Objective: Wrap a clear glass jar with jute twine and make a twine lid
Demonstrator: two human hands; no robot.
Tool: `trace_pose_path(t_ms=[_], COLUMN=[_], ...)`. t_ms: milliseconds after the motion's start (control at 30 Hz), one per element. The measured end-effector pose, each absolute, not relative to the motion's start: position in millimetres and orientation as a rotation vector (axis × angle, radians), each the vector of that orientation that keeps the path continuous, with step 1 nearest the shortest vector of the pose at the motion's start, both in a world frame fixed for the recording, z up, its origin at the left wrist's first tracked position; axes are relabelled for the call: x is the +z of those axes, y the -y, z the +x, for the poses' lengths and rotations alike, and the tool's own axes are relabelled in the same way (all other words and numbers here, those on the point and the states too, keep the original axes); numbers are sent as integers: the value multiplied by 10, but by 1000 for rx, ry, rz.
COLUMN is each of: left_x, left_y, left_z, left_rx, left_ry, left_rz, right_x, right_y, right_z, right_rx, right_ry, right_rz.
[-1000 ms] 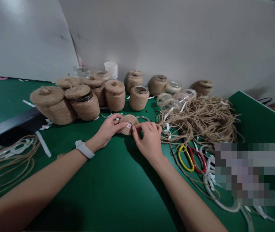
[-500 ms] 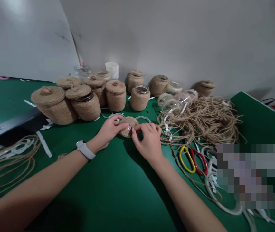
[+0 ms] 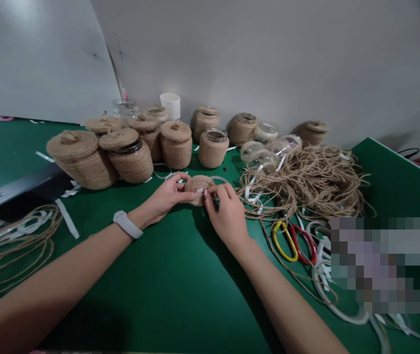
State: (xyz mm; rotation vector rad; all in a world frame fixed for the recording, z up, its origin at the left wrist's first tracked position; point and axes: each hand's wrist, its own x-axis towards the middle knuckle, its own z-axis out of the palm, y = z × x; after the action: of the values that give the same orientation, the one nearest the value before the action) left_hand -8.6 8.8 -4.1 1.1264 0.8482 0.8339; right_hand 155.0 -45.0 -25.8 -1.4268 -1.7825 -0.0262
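A round lid [image 3: 199, 183] coiled with jute twine is tilted up just above the green table, with a small clear patch showing near its lower middle. My left hand [image 3: 169, 196] grips its left edge, thumb across the front and fingers behind. Close against the lid's right side, my right hand [image 3: 228, 211] has thumb and forefinger pinched together on the jute twine; the exact spot is partly hidden by the fingers. A tangled pile of jute twine [image 3: 313, 182] lies to the right of that hand.
Twine-wrapped jars [image 3: 131, 162] stand in a group at the back left, and an open wrapped jar [image 3: 213, 150] is behind the lid. Clear plastic domes [image 3: 261, 157] sit beside the pile. Scissors [image 3: 285, 241] with yellow and red handles lie right, near white strips [image 3: 324, 275]. Paper cups [image 3: 170, 105] are stacked behind.
The lid has tilted so its face shows more edge-on, and it has moved slightly right. My left thumb has slid down toward its lower edge; my right hand stays pinched beside it.
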Motion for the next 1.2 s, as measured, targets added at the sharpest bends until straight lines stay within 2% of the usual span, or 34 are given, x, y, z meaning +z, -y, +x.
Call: trace_pose_path(t_ms=[300,900,1200], left_x=[-31,-9,-81], left_y=[-91,-99,-88], left_z=[-85,-98,-78], left_rx=[686,648,771], left_ry=[-922,-944,-989], left_rz=[1239,1250,1280], right_x=[-262,-276,-260], right_y=[425,405,428], right_z=[1593,1606,1591], right_rx=[-7,100,-48], right_ry=[1812,1797,1839], right_rz=[-1342,-1235,-1391])
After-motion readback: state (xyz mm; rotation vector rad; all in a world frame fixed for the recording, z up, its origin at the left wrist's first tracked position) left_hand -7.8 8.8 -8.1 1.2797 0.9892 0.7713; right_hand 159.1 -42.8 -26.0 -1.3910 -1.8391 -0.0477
